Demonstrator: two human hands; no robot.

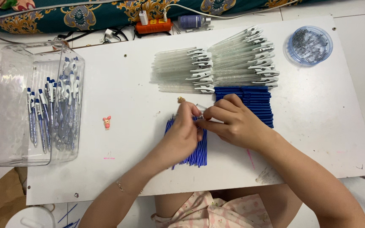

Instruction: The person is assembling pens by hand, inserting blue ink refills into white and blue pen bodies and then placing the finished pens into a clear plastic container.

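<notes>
My left hand (183, 134) and my right hand (231, 121) meet over the middle of the white board (119, 169). Between their fingertips they pinch a thin blue pen refill and a small metal spring (201, 107). Under the hands lies a bundle of blue refills (197, 154). Just behind my right hand is a row of blue pen tips (254, 99). Further back lie two stacks of clear pen barrels with white clips (216, 65).
A clear plastic bin (17, 122) with several assembled blue pens stands at the left. A round blue tub of springs (309, 45) sits back right. A small pink figure (107, 122) lies on the board. A power strip (153, 26) and cables lie behind it.
</notes>
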